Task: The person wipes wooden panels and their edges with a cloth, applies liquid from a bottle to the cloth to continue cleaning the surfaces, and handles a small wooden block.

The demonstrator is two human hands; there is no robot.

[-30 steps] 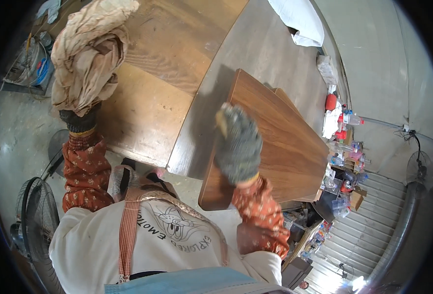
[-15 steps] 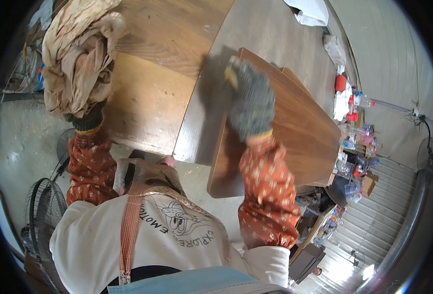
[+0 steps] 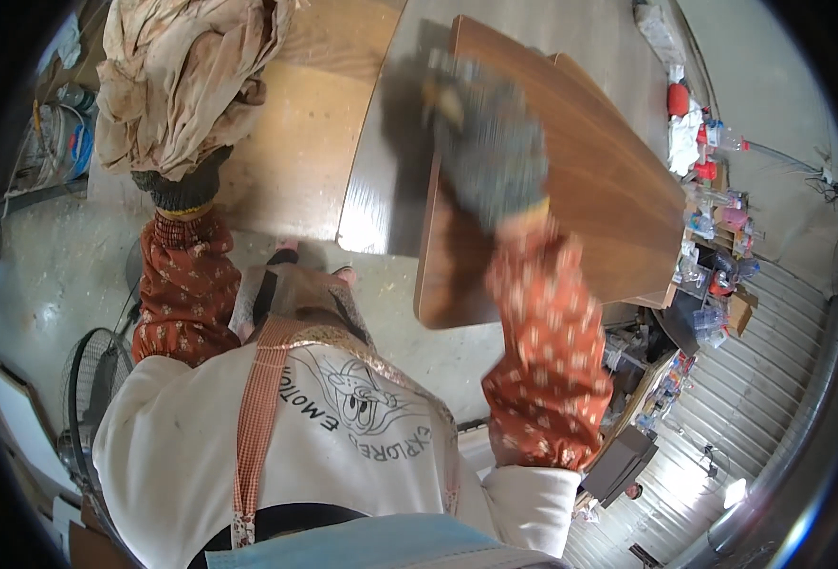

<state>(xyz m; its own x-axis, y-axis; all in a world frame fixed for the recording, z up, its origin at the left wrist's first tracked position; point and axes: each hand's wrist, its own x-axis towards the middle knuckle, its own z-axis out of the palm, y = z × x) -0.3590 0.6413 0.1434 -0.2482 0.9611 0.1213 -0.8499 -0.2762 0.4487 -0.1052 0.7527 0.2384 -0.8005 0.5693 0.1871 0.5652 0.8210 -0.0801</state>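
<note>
My left hand [image 3: 186, 185], in a dark knitted glove, is closed on a large bunched beige cloth [image 3: 182, 85] with brownish stains. The cloth hides its fingers and lies over the left part of the wooden surface. Smeared by motion, my right hand [image 3: 490, 137] wears a grey knitted glove. It is over the left edge of a brown wood-grain board [image 3: 589, 199] with rounded corners. A pale yellowish patch shows at its finger side; I cannot make out whether it holds anything. Beneath the board lies a grey wood-grain panel [image 3: 367, 209], beside a lighter wooden panel [image 3: 295, 142].
Plastic bottles and clutter [image 3: 718, 228] line the far right side. A red container [image 3: 679, 100] stands near a white cloth. At lower left is a black-caged fan [image 3: 92, 389]. Coiled blue cable [image 3: 80, 152] hangs at the left. Dark boxes [image 3: 618, 465] sit at lower right.
The whole view has shifted, so the board and panels sit higher in it. My right hand has moved slightly against the board. My left hand still holds the cloth.
</note>
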